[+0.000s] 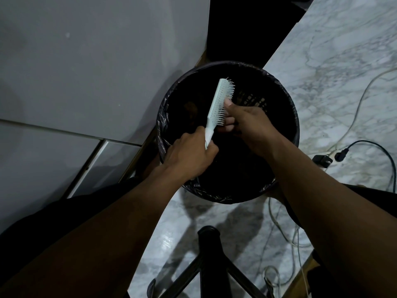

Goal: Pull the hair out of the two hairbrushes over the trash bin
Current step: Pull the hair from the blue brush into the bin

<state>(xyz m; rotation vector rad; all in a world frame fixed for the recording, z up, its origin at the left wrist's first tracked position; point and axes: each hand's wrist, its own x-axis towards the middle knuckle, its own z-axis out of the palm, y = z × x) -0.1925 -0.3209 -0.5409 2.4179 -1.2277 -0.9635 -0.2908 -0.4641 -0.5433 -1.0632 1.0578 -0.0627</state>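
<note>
A pale mint hairbrush [217,104] is held tilted over the round black trash bin [285,108], which is lined with a black bag. My left hand [191,155] is closed around the brush's handle. My right hand [247,121] is at the bristle side, thumb and fingers pinched against the bristles; any hair between them is too dark to make out. Only one hairbrush is in view.
Grey cabinet panels [86,72] stand to the left of the bin. The floor [343,61] is marbled tile, with cables and a black plug [341,155] lying to the right. A black chair base [210,265] stands below the bin, between my arms.
</note>
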